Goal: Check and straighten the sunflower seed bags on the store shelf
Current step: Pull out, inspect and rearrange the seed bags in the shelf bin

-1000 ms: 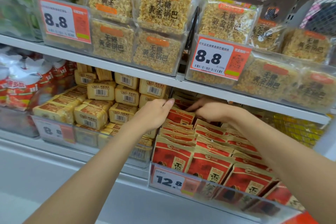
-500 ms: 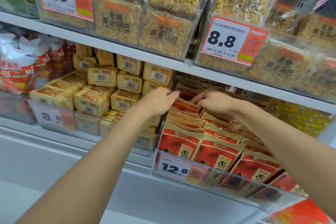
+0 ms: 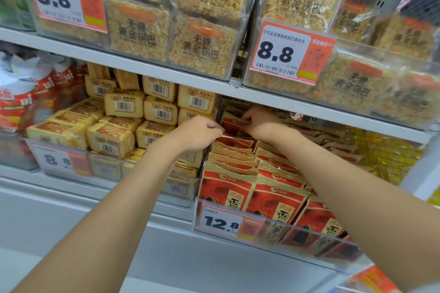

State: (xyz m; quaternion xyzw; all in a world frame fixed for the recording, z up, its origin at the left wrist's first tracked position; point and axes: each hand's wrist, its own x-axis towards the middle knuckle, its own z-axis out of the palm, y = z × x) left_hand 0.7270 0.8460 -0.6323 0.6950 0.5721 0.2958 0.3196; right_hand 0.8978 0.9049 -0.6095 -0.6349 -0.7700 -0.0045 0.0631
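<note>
Head view, looking down along both forearms into the lower shelf. The sunflower seed bags, red with gold tops, stand in leaning rows inside a clear bin, and a 12.8 price tag sits on the bin's front wall.

Both hands are at the back of the leftmost row, just under the shelf above. The left hand has its fingers curled, pinching the top edge of a rear bag from the left. The right hand curls its fingers onto the same bag from the other side. I cannot tell how firm that second grip is.

From where I stand, the main risk is the lean of the rows. Each bag rests on the one in front, so a hard tug or shove at the back could ripple forward and tip the front bags against the low bin wall, or over it. The left wrist also lies right beside the stacked yellow packs, and a sideways sweep could nudge that pile. Pinching only the thin top seal may crease the bag instead of squaring it.
</note>
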